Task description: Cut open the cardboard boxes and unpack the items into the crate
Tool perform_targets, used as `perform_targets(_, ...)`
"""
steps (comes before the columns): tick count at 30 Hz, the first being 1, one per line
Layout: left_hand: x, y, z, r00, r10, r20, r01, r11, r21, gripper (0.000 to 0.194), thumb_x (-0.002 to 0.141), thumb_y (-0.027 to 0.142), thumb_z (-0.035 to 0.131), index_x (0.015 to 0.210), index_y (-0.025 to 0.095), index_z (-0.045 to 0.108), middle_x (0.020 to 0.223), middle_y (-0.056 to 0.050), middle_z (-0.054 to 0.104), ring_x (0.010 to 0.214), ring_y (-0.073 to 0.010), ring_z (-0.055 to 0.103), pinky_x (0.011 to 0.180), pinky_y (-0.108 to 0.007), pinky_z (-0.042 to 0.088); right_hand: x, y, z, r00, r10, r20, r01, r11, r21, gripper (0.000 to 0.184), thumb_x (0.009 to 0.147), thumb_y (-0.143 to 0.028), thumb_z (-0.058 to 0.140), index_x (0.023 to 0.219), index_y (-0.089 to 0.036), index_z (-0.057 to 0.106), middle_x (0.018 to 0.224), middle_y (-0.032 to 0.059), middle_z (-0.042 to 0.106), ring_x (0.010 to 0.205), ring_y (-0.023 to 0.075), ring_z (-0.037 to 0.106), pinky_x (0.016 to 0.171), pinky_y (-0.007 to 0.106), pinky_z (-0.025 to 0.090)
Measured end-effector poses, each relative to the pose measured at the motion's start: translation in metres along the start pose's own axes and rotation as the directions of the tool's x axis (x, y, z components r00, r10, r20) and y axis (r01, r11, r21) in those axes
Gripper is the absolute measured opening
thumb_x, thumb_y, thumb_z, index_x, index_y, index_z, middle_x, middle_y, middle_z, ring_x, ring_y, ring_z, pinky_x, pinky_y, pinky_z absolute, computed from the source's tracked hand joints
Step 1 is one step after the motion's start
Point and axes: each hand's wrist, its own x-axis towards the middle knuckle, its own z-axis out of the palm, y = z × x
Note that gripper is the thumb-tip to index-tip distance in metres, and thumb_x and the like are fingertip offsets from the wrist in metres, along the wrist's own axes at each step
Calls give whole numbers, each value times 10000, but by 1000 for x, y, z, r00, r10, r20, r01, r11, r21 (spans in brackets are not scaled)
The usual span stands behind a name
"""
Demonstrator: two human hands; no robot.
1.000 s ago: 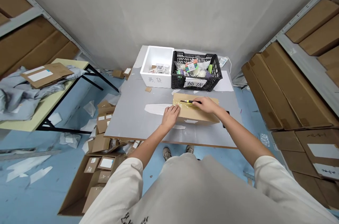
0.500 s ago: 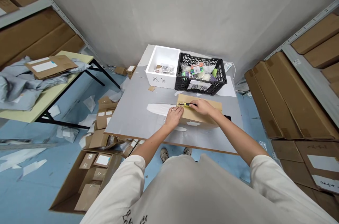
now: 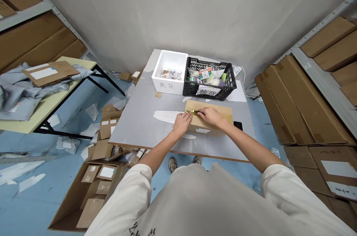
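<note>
A taped cardboard box [image 3: 208,120] sits closed on the grey table. My right hand [image 3: 212,116] is wrapped round a yellow-and-black utility knife [image 3: 193,111]. Its front end points left, at the tape near the left end of the box top; the blade is too small to make out. With bent fingers, one wearing a ring, my left hand [image 3: 182,122] grips the left end of the box, close to the knife tip. Beyond the box's right end lies a black phone [image 3: 238,125].
Behind the box stand a white foam bin [image 3: 167,86] holding small packets and a black crate [image 3: 232,87] of bagged goods. A large open carton [image 3: 63,212] with smaller boxes is on the floor at left. Shelves of cartons [image 3: 309,102] flank the right side.
The knife and my right hand have shifted slightly on the box top. My left hand keeps its place on the box. The camera view has moved a little.
</note>
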Motion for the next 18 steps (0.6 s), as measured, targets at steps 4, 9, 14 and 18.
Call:
perform_targets(4,-1,1,-2,1000,-7,2,7,1000,-7,485,1007,177,371,1459,239,535,1475,-123,574,1334,-290,517,1121,-490,313,-6,7,-4,1000,-3,17,3,999,33,461,1055,-470,362,1115,-222,746,1053,120,766,945,261,685,818,313,450)
perform_targets(9,-3,3,-2,999,-31,21,30,999,25,494,1007,180,378,1478,248,510,1492,-112,560,1340,-285,508,1112,-479,314,-11,19,-10,999,22,26,-23,1000,16,425,1038,-446,405,1060,-233,771,1000,111,774,906,263,690,788,319,455)
perform_targets(14,-3,3,-1,999,-38,15,38,999,20,486,1016,188,364,1473,253,513,1497,-115,554,1327,-293,512,1100,-494,302,-10,28,-12,999,27,37,-28,1000,12,385,1015,-433,459,987,-223,781,970,128,771,880,274,693,766,333,453)
perform_targets(18,-3,4,-2,999,-35,21,35,999,32,472,1028,208,344,1467,243,517,1512,-117,538,1325,-296,511,1077,-491,308,-12,36,-11,998,30,47,-31,999,38,389,1009,-441,469,955,-218,782,948,134,771,876,285,692,779,345,452)
